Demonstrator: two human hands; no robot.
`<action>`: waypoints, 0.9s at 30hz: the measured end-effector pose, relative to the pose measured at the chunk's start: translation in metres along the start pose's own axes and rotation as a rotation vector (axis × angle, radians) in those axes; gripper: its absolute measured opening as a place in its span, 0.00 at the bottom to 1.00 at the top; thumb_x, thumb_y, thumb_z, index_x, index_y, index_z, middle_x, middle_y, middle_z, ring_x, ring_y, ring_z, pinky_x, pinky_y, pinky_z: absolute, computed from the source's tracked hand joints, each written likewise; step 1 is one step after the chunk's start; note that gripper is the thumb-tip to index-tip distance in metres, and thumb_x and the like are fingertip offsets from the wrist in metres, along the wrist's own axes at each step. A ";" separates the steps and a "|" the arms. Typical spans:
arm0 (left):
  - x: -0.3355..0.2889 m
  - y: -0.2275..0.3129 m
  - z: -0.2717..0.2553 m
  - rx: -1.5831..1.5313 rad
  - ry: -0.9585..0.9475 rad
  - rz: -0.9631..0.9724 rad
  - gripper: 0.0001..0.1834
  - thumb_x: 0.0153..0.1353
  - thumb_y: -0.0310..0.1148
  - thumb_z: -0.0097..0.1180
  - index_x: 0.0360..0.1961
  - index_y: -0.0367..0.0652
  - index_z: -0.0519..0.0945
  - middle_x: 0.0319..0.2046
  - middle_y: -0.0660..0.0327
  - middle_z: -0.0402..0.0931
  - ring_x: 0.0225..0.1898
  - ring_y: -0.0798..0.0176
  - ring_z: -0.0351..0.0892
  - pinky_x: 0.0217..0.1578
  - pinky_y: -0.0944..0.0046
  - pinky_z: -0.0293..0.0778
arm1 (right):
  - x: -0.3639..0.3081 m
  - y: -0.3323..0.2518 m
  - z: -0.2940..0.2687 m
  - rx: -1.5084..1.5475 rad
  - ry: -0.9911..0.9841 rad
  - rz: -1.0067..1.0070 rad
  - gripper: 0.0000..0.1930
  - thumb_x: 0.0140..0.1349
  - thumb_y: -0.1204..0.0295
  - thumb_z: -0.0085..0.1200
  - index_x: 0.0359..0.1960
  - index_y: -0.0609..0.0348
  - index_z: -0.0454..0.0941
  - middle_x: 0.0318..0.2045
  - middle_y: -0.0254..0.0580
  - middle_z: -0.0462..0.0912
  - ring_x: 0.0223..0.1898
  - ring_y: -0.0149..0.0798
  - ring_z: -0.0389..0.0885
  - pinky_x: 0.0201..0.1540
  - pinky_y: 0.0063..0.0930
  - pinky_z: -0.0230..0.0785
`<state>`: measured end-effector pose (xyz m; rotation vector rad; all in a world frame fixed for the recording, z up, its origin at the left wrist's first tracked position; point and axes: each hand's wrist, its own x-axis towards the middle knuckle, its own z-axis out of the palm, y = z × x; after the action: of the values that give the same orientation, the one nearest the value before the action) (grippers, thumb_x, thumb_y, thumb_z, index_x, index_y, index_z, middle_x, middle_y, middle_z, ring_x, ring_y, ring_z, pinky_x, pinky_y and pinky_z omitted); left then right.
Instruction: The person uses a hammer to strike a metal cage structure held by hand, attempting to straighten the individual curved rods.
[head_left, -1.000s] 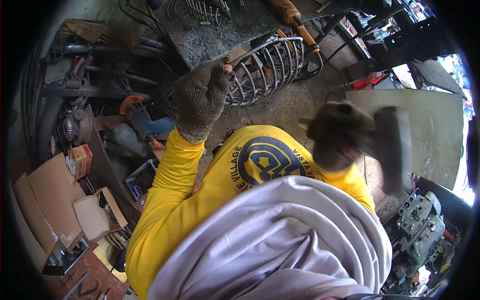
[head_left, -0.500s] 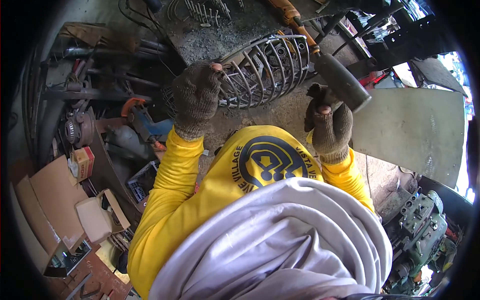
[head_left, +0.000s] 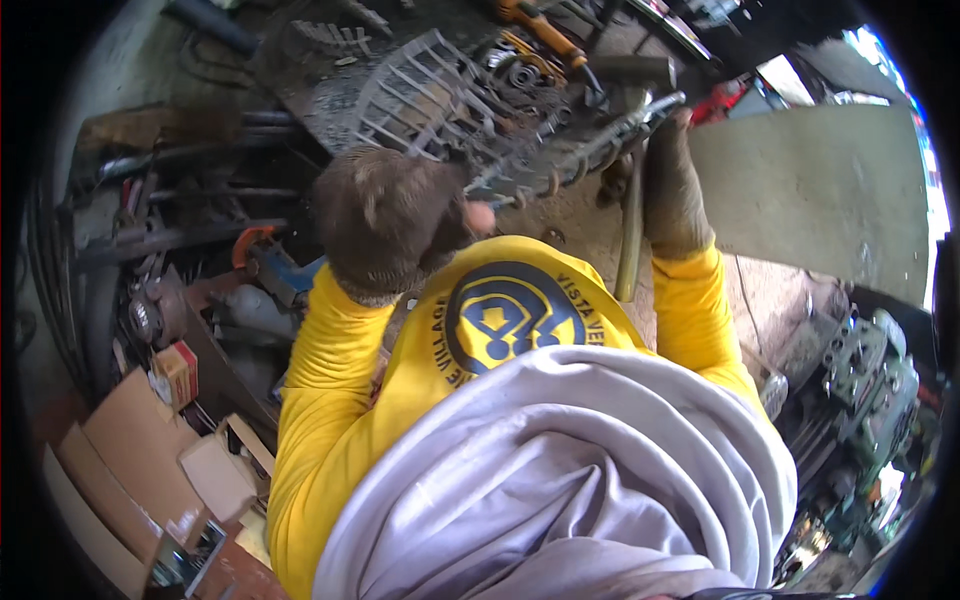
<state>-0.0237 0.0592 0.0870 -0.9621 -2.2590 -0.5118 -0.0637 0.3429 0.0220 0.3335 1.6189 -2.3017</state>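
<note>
A curved cage of welded metal rods is tilted over the workbench edge in front of me. My left hand, in a brown knit glove with a bare thumb tip, is closed on the near left end of its frame. My right hand, gloved the same way, is wrapped round the wooden handle of a hammer. The hammer's dark head points away from me, beyond the cage's edge. The right thumb lies at the right end of the cage's rod; whether it grips that rod too I cannot tell.
An orange power tool lies on the cluttered workbench at the back. To the right stands a pale metal sheet, with a green machine nearer. Cardboard boxes and a blue tool are at left.
The cage has been tipped and turned, its barred side now leaning away over the bench. The hammer has swung from above my right hand to farther away and lower. My left hand has come nearer.
</note>
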 end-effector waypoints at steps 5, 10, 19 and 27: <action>0.032 -0.005 -0.004 0.068 -0.209 0.334 0.25 0.57 0.59 0.58 0.30 0.45 0.83 0.26 0.60 0.80 0.27 0.55 0.81 0.30 0.57 0.76 | 0.002 -0.016 -0.002 0.428 -0.037 0.109 0.16 0.65 0.61 0.53 0.44 0.62 0.75 0.29 0.41 0.78 0.28 0.33 0.78 0.28 0.27 0.74; 0.002 -0.046 0.022 -0.490 0.459 0.007 0.33 0.59 0.61 0.55 0.49 0.40 0.77 0.42 0.54 0.79 0.39 0.52 0.81 0.41 0.53 0.77 | 0.006 -0.002 -0.007 0.226 -0.145 -0.165 0.14 0.63 0.65 0.55 0.42 0.64 0.77 0.34 0.45 0.80 0.34 0.35 0.79 0.34 0.30 0.76; -0.032 -0.037 0.065 -1.629 0.733 -1.203 0.21 0.58 0.24 0.57 0.54 0.42 0.73 0.49 0.55 0.78 0.47 0.53 0.81 0.49 0.55 0.80 | 0.018 -0.003 0.013 -0.778 0.049 -0.510 0.21 0.64 0.57 0.57 0.47 0.62 0.73 0.22 0.37 0.78 0.27 0.27 0.80 0.33 0.25 0.73; -0.054 -0.044 0.054 0.099 0.340 -0.613 0.18 0.50 0.25 0.64 0.44 0.46 0.80 0.53 0.47 0.75 0.53 0.45 0.75 0.53 0.55 0.74 | -0.037 0.033 0.049 -0.831 -0.094 -0.525 0.18 0.62 0.58 0.57 0.45 0.59 0.73 0.27 0.50 0.82 0.31 0.55 0.83 0.34 0.43 0.73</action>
<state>-0.0483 0.0329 0.0068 -0.0950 -2.2061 -0.7475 -0.0175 0.2906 0.0230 -0.4298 2.6307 -1.6457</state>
